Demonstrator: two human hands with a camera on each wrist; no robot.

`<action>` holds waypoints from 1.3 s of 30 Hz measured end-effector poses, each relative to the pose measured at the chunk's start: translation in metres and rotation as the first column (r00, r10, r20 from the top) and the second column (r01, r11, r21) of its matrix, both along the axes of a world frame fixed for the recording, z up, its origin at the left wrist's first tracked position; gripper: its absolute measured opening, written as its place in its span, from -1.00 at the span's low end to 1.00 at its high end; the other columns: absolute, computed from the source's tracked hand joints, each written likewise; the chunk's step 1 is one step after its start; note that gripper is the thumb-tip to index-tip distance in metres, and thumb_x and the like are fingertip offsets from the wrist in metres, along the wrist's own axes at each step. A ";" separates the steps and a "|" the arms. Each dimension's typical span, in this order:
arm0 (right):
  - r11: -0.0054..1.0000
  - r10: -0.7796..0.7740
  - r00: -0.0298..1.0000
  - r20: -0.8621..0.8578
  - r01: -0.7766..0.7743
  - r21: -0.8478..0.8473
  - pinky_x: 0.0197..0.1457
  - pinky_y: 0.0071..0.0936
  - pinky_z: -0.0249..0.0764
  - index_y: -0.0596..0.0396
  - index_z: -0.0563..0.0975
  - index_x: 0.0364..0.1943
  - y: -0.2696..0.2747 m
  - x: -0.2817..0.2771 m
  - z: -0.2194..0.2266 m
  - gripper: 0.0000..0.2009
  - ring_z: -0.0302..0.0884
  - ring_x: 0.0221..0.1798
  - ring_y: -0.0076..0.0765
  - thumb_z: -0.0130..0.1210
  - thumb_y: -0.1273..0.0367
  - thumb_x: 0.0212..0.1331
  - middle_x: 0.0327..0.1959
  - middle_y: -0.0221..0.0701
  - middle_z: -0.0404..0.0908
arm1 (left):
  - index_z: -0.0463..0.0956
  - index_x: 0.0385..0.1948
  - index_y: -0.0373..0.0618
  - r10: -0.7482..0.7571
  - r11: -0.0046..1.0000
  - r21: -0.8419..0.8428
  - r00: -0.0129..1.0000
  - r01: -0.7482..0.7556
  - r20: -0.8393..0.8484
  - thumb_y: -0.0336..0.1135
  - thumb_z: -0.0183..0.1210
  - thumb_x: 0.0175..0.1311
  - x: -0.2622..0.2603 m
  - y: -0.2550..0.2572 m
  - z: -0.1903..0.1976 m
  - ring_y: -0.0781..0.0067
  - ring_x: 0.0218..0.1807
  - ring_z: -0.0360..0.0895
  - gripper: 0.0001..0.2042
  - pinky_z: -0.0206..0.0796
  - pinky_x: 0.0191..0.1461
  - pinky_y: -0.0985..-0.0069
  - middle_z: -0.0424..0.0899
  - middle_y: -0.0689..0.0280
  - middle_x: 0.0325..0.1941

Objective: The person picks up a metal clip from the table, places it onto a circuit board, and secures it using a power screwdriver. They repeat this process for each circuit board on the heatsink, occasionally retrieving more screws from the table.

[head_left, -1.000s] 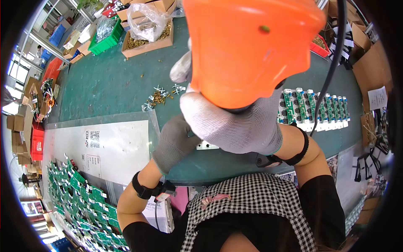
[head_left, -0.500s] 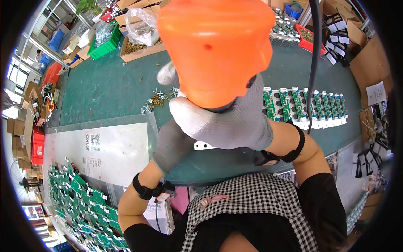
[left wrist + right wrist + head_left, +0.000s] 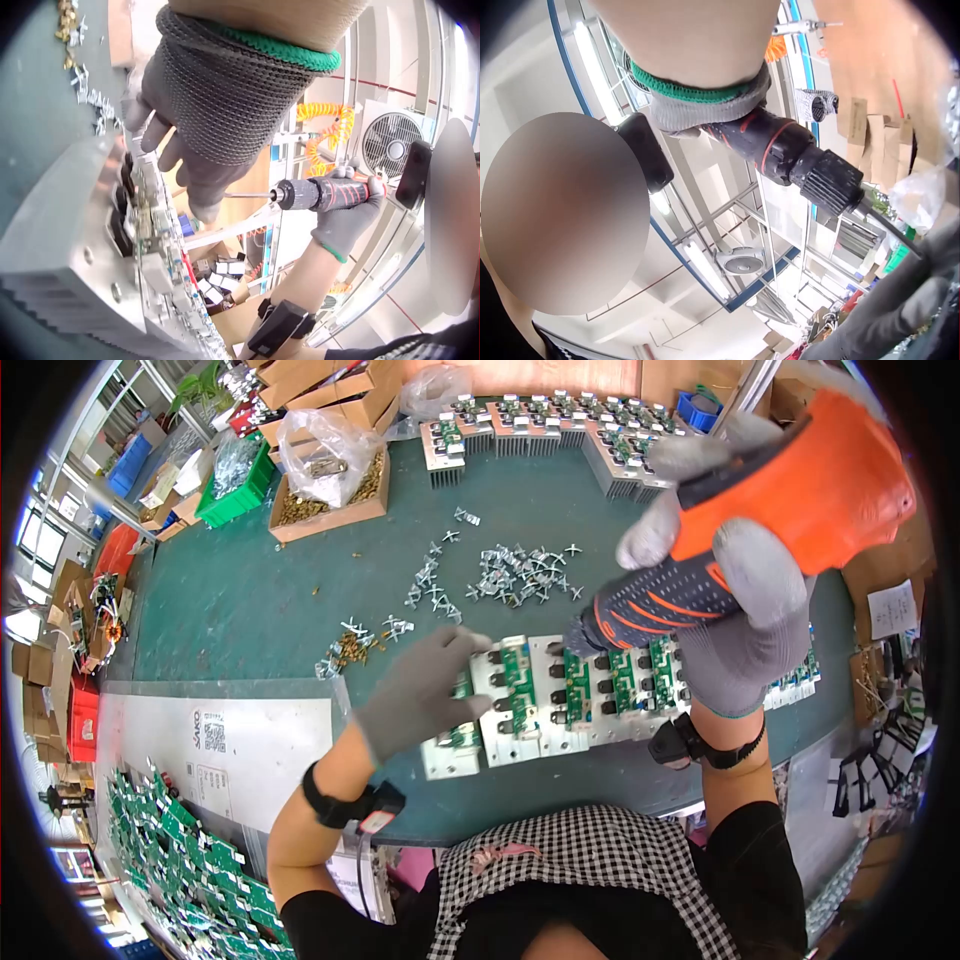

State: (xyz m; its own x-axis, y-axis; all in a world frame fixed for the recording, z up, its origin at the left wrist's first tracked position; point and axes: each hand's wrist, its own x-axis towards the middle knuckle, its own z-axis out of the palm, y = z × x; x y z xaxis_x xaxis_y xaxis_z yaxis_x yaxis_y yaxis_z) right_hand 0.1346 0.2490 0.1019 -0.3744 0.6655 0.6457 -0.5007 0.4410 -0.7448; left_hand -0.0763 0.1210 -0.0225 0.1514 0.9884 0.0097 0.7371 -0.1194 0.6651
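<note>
My gloved right hand (image 3: 748, 645) grips an orange and black power screwdriver (image 3: 840, 490), its chuck tilted toward the boards. The thin bit (image 3: 889, 225) reaches toward my left fingers in both wrist views. My gloved left hand (image 3: 420, 695) is over the left end of a row of green circuit boards (image 3: 518, 685) mounted on finned metal heat sinks (image 3: 67, 240). Thumb and fingers are spread apart in the head view, fingertips close over the leftmost boards. Whether these fingers hold a small screw I cannot tell.
Loose silver clips (image 3: 520, 575) and brass screws (image 3: 355, 650) lie behind the boards. A carton of brass parts (image 3: 330, 515), a green bin (image 3: 240, 490) and more heat sinks (image 3: 445, 455) stand at the back. Bare boards (image 3: 180, 850) are piled at front left.
The screwdriver has swung from the centre to the right and tipped over, uncovering the boards and clips. My hands have moved apart; the left is now in plain view over the boards.
</note>
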 end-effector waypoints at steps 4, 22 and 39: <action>0.993 -0.122 0.989 0.081 0.122 0.004 -0.25 -0.26 0.52 0.23 0.25 0.23 0.015 0.028 -0.009 -0.45 0.53 -0.32 -0.26 0.00 0.35 0.11 -0.01 -0.04 0.51 | 0.44 0.04 -0.08 -0.060 0.997 -0.053 0.987 0.053 -0.146 -0.23 0.40 -0.04 -0.034 -0.014 0.007 0.08 -0.10 0.52 -0.47 0.38 -0.08 0.27 0.55 0.16 -0.15; 0.993 0.068 0.992 -0.110 -0.078 -0.093 -0.24 -0.21 0.50 0.19 0.18 0.31 0.001 0.006 -0.009 -0.39 0.54 -0.30 -0.23 -0.03 0.33 0.12 0.07 -0.04 0.48 | 0.50 0.03 -0.34 0.311 0.865 -0.501 0.786 -0.001 0.535 -0.19 0.02 0.45 -0.013 0.041 0.026 0.73 -0.36 0.42 -0.64 0.33 -0.22 0.68 0.59 0.41 -0.29; 0.983 0.174 0.969 -0.175 -0.180 -0.021 -0.21 -0.20 0.53 0.19 0.21 0.28 -0.011 -0.007 -0.007 -0.42 0.56 -0.27 -0.22 -0.01 0.35 0.14 0.09 -0.04 0.49 | 0.41 0.12 -0.37 0.400 0.873 -0.469 0.351 0.137 0.847 -0.17 -0.03 0.49 -0.006 -0.004 0.010 0.66 -0.32 0.43 -0.60 0.36 -0.18 0.67 0.49 0.39 -0.25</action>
State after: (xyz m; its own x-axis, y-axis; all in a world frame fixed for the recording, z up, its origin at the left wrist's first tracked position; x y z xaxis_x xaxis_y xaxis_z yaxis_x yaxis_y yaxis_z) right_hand 0.1275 0.2384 0.0948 -0.3740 0.6229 0.6871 -0.6899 0.3083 -0.6550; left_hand -0.0828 0.1174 -0.0121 0.1795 0.9258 -0.3327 -0.3740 0.3770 0.8474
